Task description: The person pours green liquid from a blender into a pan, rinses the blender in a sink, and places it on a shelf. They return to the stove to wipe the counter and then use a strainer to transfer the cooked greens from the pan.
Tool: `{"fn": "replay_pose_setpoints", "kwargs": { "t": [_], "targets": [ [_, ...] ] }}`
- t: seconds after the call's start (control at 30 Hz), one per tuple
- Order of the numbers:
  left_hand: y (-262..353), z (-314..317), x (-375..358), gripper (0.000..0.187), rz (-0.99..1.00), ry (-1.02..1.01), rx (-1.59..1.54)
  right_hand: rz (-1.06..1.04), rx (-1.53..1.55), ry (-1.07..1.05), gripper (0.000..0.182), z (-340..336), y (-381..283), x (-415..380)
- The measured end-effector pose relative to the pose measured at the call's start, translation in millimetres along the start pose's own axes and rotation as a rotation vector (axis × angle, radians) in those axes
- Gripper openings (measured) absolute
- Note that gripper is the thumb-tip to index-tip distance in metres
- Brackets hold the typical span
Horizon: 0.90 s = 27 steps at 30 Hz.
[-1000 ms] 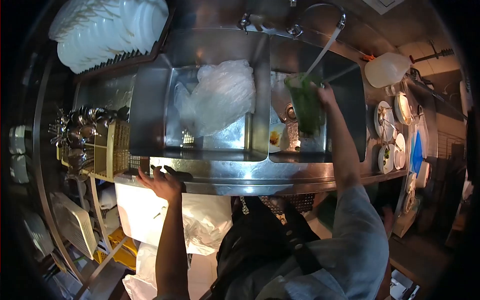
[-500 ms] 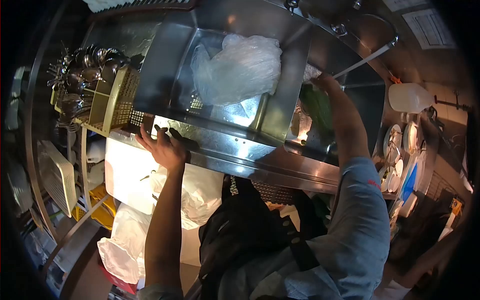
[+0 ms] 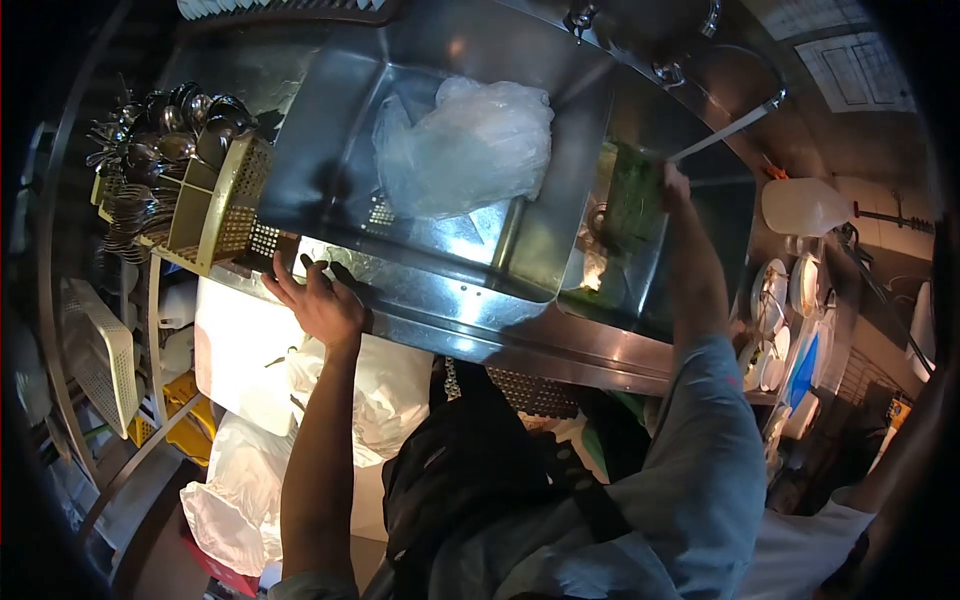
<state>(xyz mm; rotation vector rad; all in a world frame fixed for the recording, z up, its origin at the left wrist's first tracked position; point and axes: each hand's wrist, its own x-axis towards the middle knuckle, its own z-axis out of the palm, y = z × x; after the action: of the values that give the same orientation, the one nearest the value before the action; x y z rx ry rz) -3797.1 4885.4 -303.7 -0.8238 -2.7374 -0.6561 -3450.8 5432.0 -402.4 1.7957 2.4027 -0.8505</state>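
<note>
My left hand [image 3: 322, 305] is open with its fingers spread, by the front left edge of the steel sink [image 3: 420, 325], and holds nothing. My right hand [image 3: 677, 188] reaches over the right basin and looks closed beside the tip of the tap spout [image 3: 725, 133]. What it holds, if anything, is hidden. Below it, a dark green mass [image 3: 632, 195], too blurred to name, lies in the basin. A crumpled clear plastic bag [image 3: 480, 150] rests in the left basin.
At left stands a cutlery basket [image 3: 225, 205] full of spoons and forks. White bags [image 3: 240, 490] lie below the sink. On the right are a white plastic jug [image 3: 805, 207] and stacked plates [image 3: 770, 295]. Another person's arm [image 3: 895, 450] shows at lower right.
My right hand has shifted right from the basin divider to beside the spout tip. More of the right basin's floor shows. My left hand stays spread at the sink's edge.
</note>
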Motion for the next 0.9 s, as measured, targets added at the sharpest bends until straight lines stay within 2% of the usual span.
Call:
{"fn": "replay_pose_setpoints", "kwargs": {
  "t": [0.07, 0.13, 0.2, 0.23, 0.33, 0.37, 0.47, 0.57, 0.67, 0.77, 0.9],
  "targets": [
    [1, 2, -2, 0.026, -0.037, -0.01, 0.028, 0.58, 0.665, 0.203, 0.039, 33, -23, -13],
    [1, 3, -2, 0.025, -0.054, -0.021, 0.031, 0.074, 0.62, 0.36, 0.045, 82, 25, 0],
    [1, 4, -3, 0.024, -0.036, -0.018, 0.041, 0.564, 1.339, 0.54, 0.046, 86, -40, -42],
    [1, 3, -3, 0.024, -0.022, -0.013, 0.034, 0.542, 1.524, 0.514, 0.047, 102, -25, -35],
    [3, 4, -3, 0.024, -0.019, -0.004, 0.016, 0.642, 1.316, 0.319, 0.049, 137, 33, 11],
    [0, 5, -4, 0.024, -0.033, -0.011, 0.02, 0.54, 0.522, 0.352, 0.05, 105, 5, -6],
    [1, 5, 1, 0.024, -0.009, 0.001, 0.021, 0.377, 0.46, 0.38, 0.045, 32, -15, -13],
    [3, 2, -4, 0.024, -0.024, -0.003, 0.018, 0.35, 1.341, -0.014, 0.04, 6, -45, -1],
    [3, 1, -3, 0.024, -0.048, -0.002, 0.001, 0.373, 1.13, -0.147, 0.038, -8, -67, 1],
    [2, 2, -5, 0.025, -0.055, -0.03, 0.019, 0.304, 1.133, -0.292, 0.038, -4, -46, 18],
    [-1, 2, -5, 0.025, -0.007, -0.012, 0.043, 0.3, 1.044, -0.309, 0.033, -14, -54, 11]
  ]
}}
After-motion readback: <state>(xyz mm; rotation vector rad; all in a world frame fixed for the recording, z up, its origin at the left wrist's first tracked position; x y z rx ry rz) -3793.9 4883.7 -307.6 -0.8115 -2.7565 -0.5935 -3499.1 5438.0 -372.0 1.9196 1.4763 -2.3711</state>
